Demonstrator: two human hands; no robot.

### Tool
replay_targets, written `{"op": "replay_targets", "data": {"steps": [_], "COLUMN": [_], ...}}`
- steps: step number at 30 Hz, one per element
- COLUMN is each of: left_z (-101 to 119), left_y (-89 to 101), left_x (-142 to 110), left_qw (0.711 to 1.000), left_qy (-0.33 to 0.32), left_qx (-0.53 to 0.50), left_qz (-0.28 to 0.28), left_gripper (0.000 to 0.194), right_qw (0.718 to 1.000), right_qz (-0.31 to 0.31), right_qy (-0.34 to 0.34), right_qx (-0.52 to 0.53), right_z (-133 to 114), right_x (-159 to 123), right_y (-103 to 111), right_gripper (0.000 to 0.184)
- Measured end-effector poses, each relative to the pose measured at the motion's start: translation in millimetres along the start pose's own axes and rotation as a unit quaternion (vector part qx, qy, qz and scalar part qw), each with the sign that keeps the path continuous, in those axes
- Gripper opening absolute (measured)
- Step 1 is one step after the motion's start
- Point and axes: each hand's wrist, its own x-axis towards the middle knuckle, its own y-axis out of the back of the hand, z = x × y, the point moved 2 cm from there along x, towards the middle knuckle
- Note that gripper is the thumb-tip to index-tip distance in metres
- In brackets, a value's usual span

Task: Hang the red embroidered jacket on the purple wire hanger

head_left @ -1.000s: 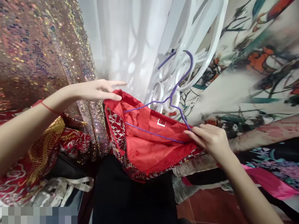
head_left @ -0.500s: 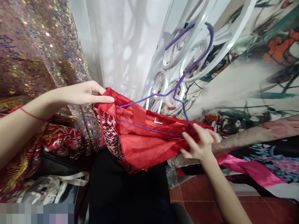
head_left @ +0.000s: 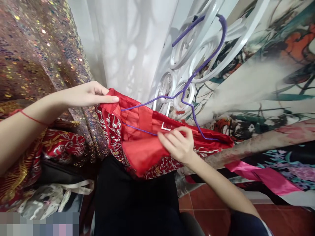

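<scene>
Red satin, one garment point(head_left: 137, 150), hangs on one purple wire hanger point(head_left: 187, 95) against the white scrolled grille point(head_left: 182, 59). The left hand point(head_left: 86, 95) pinches its left edge; the right hand point(head_left: 177, 144) grips the middle of the lining. Fabrics crowd both sides.

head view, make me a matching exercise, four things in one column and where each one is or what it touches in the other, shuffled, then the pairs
Things:
1. left hand
2. right hand
3. purple wire hanger
4. sequin fabric

Places:
A. hanging at the far left
B. pinching the red garment's left edge
C. threaded through the red garment's top, hook raised by the white scrollwork
D. on the red lining just below the white size label

Pairs: 1-B, 2-D, 3-C, 4-A
</scene>
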Motion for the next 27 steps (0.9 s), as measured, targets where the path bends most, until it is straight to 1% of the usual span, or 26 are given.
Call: {"op": "replay_targets", "data": {"steps": [2,3,6,8,10,12,16,18,19,20,22,23,24,27], "left_z": [-1,-2,-4,-3,-1,2,5,5,5,5,6,5,4,0], "left_y": [-0.2,-0.5,-2.8,-4.9,-6.6,-8.0,-10.8,-12.5,-13.5,-14.4,-15.7,-16.2,-16.5,-17.1], "left_x": [-1,-1,-2,-2,-2,-3,-2,-1,0,1,2,2,2,3], "left_qw": [1.000,0.999,0.997,0.996,0.995,0.994,0.996,0.994,0.992,0.991,0.989,0.988,0.987,0.982], "left_qy": [0.005,0.007,0.008,0.000,-0.015,-0.031,-0.069,-0.092,-0.101,-0.108,-0.114,-0.115,-0.118,-0.135], "left_qx": [-0.029,-0.045,-0.082,-0.092,-0.100,-0.098,-0.059,-0.059,-0.066,-0.074,-0.090,-0.097,-0.103,-0.113], "left_qz": [0.005,0.007,0.008,0.013,0.026,0.030,0.017,0.019,0.018,0.019,0.023,0.027,0.033,0.063], "left_gripper": [0.040,0.040,0.039,0.037,0.031,0.025,0.029,0.027,0.025,0.024,0.021,0.020,0.020,0.026], "right_qw": [0.997,0.995,0.994,0.994,0.995,0.997,0.999,0.998,0.997,0.997,0.994,0.992,0.991,0.989], "right_qz": [-0.017,-0.019,0.026,0.054,0.064,0.059,0.043,0.026,0.003,-0.028,-0.095,-0.116,-0.128,-0.129], "right_qy": [-0.070,-0.089,-0.103,-0.092,-0.065,-0.034,0.023,0.064,0.073,0.071,0.046,0.032,0.022,-0.012], "right_qx": [0.021,0.033,0.028,-0.012,-0.033,-0.025,-0.022,-0.013,-0.004,0.005,0.023,0.032,0.041,0.065], "right_z": [10,15,23,20,12,2,-12,-16,-17,-17,-15,-14,-12,-5], "right_x": [15,20,34,43,53,65,90,100,104,107,114,118,122,137], "right_y": [-12,-17,-29,-33,-37,-39,-38,-35,-33,-31,-27,-24,-21,-17], "right_gripper": [0.029,0.032,0.034,0.031,0.026,0.021,0.022,0.027,0.032,0.039,0.049,0.049,0.045,0.032]}}
